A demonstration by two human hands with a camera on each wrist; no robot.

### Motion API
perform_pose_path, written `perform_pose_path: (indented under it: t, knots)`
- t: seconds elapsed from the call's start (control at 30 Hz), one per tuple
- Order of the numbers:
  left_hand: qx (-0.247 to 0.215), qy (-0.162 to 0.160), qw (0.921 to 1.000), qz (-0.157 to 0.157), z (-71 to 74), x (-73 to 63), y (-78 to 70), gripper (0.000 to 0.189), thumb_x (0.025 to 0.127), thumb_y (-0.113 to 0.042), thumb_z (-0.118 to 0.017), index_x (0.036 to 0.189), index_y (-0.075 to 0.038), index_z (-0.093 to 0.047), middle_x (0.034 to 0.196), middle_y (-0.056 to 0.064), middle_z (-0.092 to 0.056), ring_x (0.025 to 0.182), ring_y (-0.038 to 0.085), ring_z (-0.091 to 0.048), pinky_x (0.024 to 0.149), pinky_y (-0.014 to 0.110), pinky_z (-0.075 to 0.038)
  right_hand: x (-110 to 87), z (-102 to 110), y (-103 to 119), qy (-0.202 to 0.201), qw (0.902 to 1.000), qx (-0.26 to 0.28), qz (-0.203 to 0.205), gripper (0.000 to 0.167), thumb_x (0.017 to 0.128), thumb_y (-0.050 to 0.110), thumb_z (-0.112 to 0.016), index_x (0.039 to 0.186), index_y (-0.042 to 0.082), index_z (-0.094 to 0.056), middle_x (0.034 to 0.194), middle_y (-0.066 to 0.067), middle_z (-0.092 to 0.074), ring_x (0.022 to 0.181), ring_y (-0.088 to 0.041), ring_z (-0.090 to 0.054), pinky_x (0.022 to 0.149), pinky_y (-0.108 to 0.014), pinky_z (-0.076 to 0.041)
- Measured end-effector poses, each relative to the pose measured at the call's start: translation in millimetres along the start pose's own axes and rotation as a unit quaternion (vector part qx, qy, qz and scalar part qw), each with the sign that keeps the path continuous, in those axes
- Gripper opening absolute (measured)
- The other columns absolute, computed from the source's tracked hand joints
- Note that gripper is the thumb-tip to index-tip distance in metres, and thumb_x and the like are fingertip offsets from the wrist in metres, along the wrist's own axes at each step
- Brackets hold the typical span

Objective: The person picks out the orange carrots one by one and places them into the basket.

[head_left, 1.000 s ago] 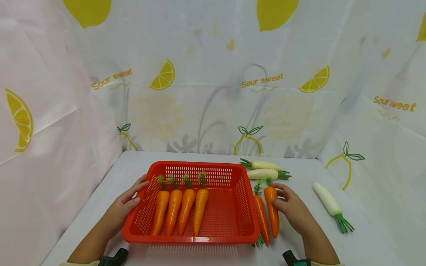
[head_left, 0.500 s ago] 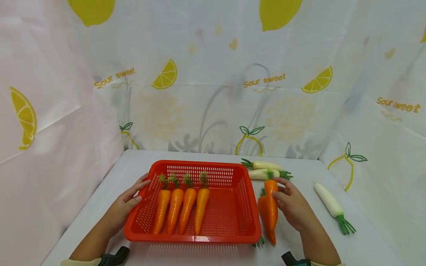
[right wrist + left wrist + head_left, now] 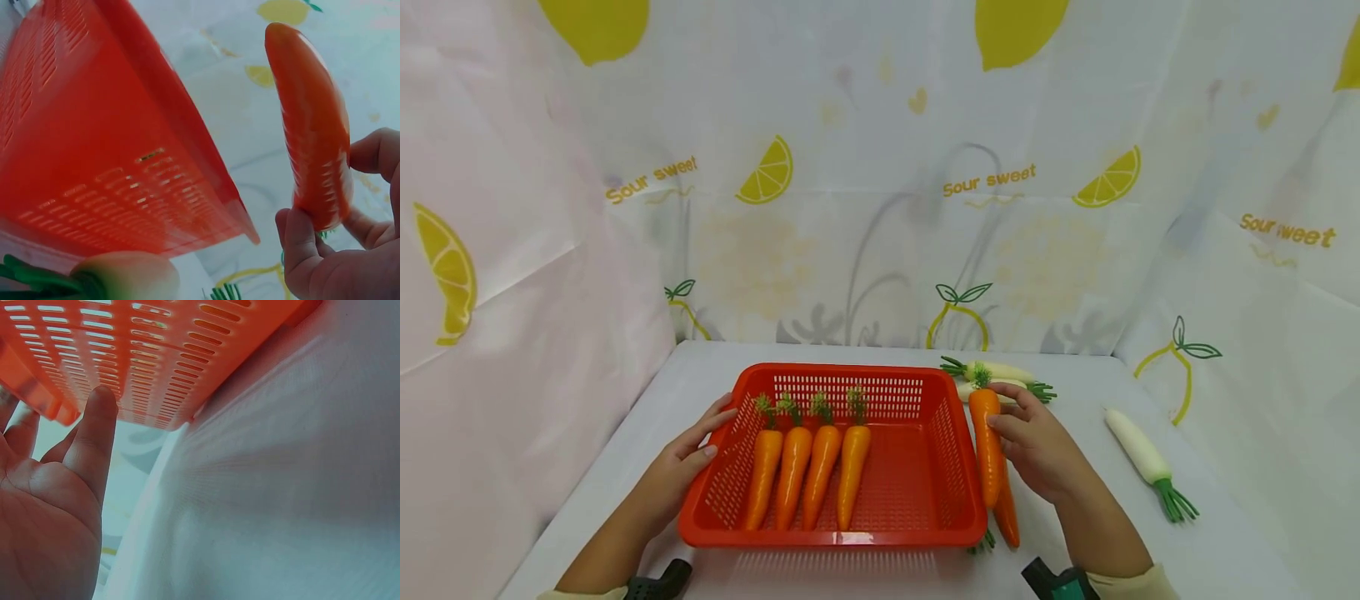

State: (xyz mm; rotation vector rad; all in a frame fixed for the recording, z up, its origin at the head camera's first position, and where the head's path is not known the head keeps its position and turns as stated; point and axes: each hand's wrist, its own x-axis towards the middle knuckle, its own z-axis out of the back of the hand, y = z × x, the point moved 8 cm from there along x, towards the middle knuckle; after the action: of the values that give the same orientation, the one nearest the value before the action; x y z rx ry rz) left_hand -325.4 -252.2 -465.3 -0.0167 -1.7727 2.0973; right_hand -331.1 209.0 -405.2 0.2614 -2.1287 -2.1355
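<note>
My right hand [image 3: 1037, 442] pinches an orange carrot [image 3: 987, 446] near its leafy end, just off the right side of a red plastic basket [image 3: 831, 539]. In the right wrist view, thumb and fingers hold the thick end of that carrot [image 3: 312, 125] beside the basket wall [image 3: 94, 131]. Another carrot [image 3: 1006, 512] is partly hidden behind the held one. Several carrots [image 3: 795, 475] lie side by side in the basket's left half, leaves toward the back. My left hand [image 3: 673, 471] rests against the basket's left rim, its fingers touching the perforated wall [image 3: 150, 356] in the left wrist view.
Two white radishes [image 3: 1011, 372] lie behind the basket's right corner. A third white radish [image 3: 1138, 446] lies at the far right. Green stalks [image 3: 982, 542] show by the basket's front right corner; the right wrist view shows a radish [image 3: 134, 275] there. A printed curtain surrounds the white table.
My right hand has lifted the carrot from beside the other one and carried it left, toward the basket's right rim. The left hand stays on the left rim.
</note>
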Motion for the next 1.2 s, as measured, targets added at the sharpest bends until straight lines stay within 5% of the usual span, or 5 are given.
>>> perform_pose_path:
  t: [0.9, 1.2]
  knots:
    - [0.004, -0.005, 1.0000, 0.001, -0.1, 0.9, -0.9, 0.050, 0.111, -0.017, -0.045, 0.159, -0.004, -0.040, 0.177, 0.001, -0.012, 0.137, -0.019, -0.037, 0.095, 0.023, -0.056, 33.4, -59, 22, 0.071, 0.9955, -0.046, -0.044, 0.052, 0.098, 0.010, -0.061, 0.143, 0.006, -0.035, 0.129, -0.017, -0.048, 0.106, -0.024, -0.058, 0.088, -0.028, -0.055]
    - [0.005, -0.003, 1.0000, 0.004, -0.7, -1.1, -1.5, 0.050, 0.111, -0.017, -0.044, 0.159, -0.004, -0.040, 0.177, -0.003, -0.014, 0.136, -0.020, -0.038, 0.095, 0.023, -0.056, 44.9, -77, 23, 0.064, 0.9910, -0.104, -0.054, 0.049, 0.093, 0.009, -0.067, 0.136, 0.008, -0.044, 0.127, -0.018, -0.051, 0.100, -0.026, -0.060, 0.083, -0.030, -0.054]
